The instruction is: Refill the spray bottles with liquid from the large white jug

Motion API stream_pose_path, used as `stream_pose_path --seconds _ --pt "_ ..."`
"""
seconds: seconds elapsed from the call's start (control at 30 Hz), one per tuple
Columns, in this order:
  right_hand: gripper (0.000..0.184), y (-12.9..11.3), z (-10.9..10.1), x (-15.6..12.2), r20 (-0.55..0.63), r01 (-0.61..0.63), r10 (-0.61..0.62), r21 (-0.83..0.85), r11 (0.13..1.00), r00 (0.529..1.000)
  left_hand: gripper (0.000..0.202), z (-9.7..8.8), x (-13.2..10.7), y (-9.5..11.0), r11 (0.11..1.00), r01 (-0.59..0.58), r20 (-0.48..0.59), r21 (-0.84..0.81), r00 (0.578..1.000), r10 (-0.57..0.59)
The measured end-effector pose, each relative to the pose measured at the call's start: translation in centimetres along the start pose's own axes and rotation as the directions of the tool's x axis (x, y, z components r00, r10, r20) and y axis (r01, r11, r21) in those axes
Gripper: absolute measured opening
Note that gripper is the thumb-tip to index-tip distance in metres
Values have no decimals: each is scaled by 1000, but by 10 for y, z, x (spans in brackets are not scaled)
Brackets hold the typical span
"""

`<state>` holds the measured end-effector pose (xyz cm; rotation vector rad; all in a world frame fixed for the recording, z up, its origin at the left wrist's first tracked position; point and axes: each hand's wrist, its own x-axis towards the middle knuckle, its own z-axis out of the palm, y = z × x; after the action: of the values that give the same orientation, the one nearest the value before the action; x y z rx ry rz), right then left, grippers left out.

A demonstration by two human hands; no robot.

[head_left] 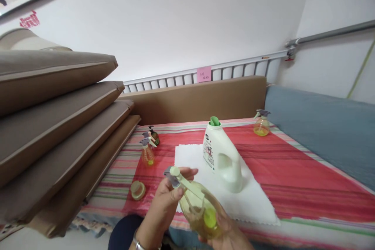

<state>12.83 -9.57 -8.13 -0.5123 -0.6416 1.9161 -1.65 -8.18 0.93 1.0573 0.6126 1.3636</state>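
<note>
With left hand (167,197) about the neck and right hand (230,234) around the base, grips a tilted spray bottle (192,213) containing yellow-green liquid (210,217). Holds it before a white cloth (189,154) bearing a pale jug (221,156) with a green spout (215,120). Faces, to the left, a round cap (137,190), an orange-tinted sprayer (147,155) and a dark pump bottle (155,138); at far right, another sprayer (261,128) near a blue cushion (316,129).
</note>
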Motion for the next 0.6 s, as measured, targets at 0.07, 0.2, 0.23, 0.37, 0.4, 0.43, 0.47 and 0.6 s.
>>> stream_pose_path --seconds 0.07,0.2,0.23,0.37,0.4,0.43,0.47,0.6 --pt "72 1 4 -2 -93 101 -102 -14 995 990 36 1 1 -6 1000 -5 -103 6 995 5" --pt "72 -4 9 -8 -246 168 -180 -68 983 952 28 9 0 -18 998 -51 -346 30 936 58" --pt "73 -6 9 -9 -226 113 -122 -50 992 966 30 11 -1 -19 999 -42 -341 21 939 47" --pt "75 -10 6 -11 -91 -36 41 57 998 995 35 8 -3 -16 999 -12 -240 -40 971 2" --pt "75 -10 6 -11 -77 -41 47 73 996 996 35 6 -2 -16 999 -16 -248 -36 969 7" --pt "75 -9 5 -12 -71 -47 53 82 996 996 36 4 -1 -16 999 -23 -265 -23 964 16" --pt "75 -8 5 -12 -67 -53 59 86 995 996 36 1 0 -16 999 -33 -289 -5 957 30" --pt "78 -5 6 -10 -99 -39 44 51 998 994 35 -6 4 -22 996 -63 -380 62 921 82"
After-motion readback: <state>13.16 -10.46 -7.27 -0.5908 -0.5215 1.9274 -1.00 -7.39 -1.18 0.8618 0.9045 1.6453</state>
